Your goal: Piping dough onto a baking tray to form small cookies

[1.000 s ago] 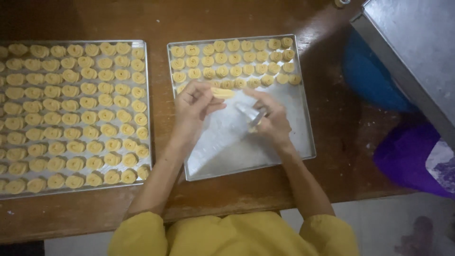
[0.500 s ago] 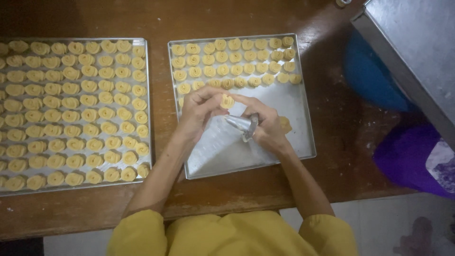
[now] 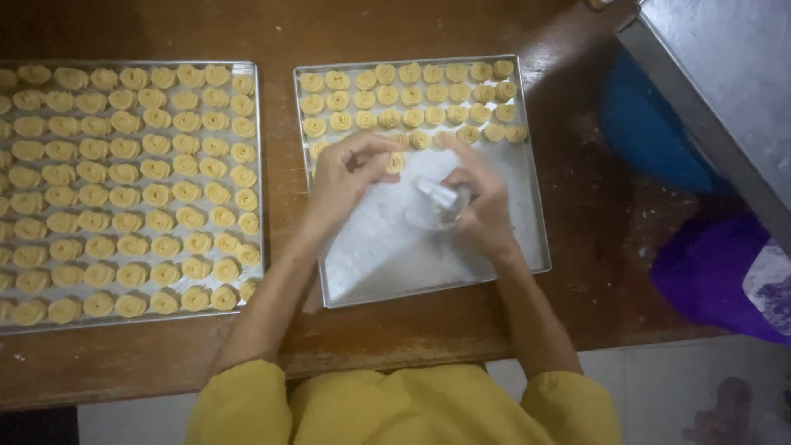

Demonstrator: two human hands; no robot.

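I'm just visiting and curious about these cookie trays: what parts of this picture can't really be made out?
Head view, the only one:
- The small clear tool in the right hand: blurred, half covered by fingers; its shape is unclear.
- The dough piece at the left hand: partly hidden by fingertips.
- The full left tray: cut off by the left edge.
- The blue and purple objects: partly hidden, dim.

We are looking at a home baking kitchen: metal trays [image 3: 531, 206] of piped cookies [image 3: 148, 173] are covering a wooden counter [image 3: 280, 25].
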